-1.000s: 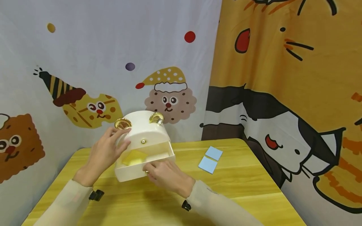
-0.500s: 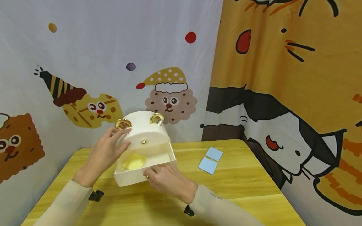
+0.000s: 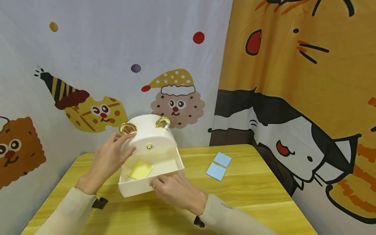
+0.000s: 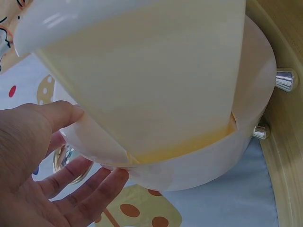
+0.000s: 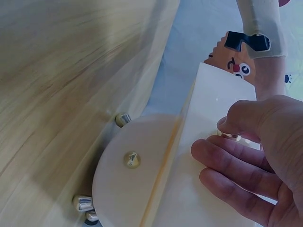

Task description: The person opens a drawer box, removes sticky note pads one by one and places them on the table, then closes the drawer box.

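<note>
The right hand (image 3: 177,192) pinches the drawer knob (image 3: 153,187); the left hand (image 3: 107,160), fingers unclenched, braces the white box (image 3: 148,132). A level pull seems wise.

Yellow wood-grain table (image 3: 264,186), rounded far corners. White cloth (image 3: 100,39) hangs behind, printed with a party-hat cheese (image 3: 95,114), a pinkish cookie (image 3: 177,111), a brown biscuit (image 3: 23,153), coloured dots (image 3: 198,38). Right side: orange cloth (image 3: 276,75), folds, black-and-white cat print (image 3: 293,137). Even light, soft shadows on tabletop.
</note>
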Motion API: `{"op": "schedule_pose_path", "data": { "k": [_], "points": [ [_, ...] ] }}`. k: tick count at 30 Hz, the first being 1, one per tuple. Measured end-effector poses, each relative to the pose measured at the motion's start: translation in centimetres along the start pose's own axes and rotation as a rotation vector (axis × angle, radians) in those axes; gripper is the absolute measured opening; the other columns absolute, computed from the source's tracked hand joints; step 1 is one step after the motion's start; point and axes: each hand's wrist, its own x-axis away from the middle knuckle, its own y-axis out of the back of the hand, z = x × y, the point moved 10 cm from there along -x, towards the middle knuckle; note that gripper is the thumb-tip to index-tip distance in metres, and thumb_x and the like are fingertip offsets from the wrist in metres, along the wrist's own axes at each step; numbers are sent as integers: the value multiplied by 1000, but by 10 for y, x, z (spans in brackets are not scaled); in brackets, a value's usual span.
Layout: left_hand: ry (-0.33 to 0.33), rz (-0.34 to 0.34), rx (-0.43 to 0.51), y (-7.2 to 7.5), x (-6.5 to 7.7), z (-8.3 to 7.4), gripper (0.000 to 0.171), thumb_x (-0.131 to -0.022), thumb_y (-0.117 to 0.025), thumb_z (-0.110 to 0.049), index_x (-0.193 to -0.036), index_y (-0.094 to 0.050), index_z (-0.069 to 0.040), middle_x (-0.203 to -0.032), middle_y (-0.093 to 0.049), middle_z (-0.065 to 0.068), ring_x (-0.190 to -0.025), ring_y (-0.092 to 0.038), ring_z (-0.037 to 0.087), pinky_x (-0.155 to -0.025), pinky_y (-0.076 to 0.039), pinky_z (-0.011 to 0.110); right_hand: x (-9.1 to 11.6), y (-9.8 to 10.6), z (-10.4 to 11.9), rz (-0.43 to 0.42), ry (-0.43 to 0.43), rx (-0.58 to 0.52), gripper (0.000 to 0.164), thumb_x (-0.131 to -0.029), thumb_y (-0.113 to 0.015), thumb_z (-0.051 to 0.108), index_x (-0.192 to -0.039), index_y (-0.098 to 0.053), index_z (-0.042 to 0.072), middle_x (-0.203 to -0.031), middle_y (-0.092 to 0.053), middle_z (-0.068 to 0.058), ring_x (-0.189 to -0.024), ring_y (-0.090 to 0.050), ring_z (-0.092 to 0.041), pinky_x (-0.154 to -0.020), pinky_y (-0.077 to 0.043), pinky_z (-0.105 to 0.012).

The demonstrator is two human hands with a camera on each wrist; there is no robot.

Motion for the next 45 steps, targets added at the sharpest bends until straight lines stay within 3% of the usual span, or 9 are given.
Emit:
{"op": "schedule_pose_path", "data": {
  "k": [10, 25, 37, 41, 45],
  "points": [
    [4, 2, -1, 0, -1, 0, 54, -101, -94, -17, -152, -77, -18, -125, -68, 18, -67, -45, 12, -53, -38, 25, 6, 7, 7, -15, 17, -11, 12, -107, -81, 12, -117, -79, 17, -96, -78, 8, -57, -48, 2, -53, -22, -10],
    [-6, -18, -16, 2, 0, -1, 55, -99, -97, -17, -151, -78, -19, -123, -69, 19, -65, -39, 8, -51, -35, 24, 10, 12, 14, -40, 33, 6, 16, -102, -85, 13, -116, -80, 18, -94, -80, 9, -53, -48, 2, -51, -19, -10],
    [-13, -29, -22, 2, 1, -1, 56, -98, -97, -17, -150, -79, -19, -122, -70, 18, -66, -40, 7, -51, -35, 24, 14, 14, 18, -34, 45, 0, 7, -108, -79, 13, -113, -78, 17, -91, -77, 10, -53, -47, 3, -52, -18, -10],
    [-8, -28, -18, 1, 2, -1, 56, -98, -97, -17, -150, -79, -19, -122, -69, 18, -66, -41, 8, -51, -35, 24, 14, 15, 17, -39, 46, -11, 5, -110, -77, 14, -112, -79, 18, -91, -79, 10, -55, -52, 2, -52, -22, -10],
    [-11, -28, -14, 1, 2, -1, 56, -98, -97, -17, -150, -79, -19, -121, -68, 17, -66, -42, 10, -51, -35, 25, 13, 19, 16, -42, 49, -26, 10, -105, -85, 16, -112, -80, 20, -93, -81, 11, -61, -62, 1, -54, -34, -10]
  ]
}}
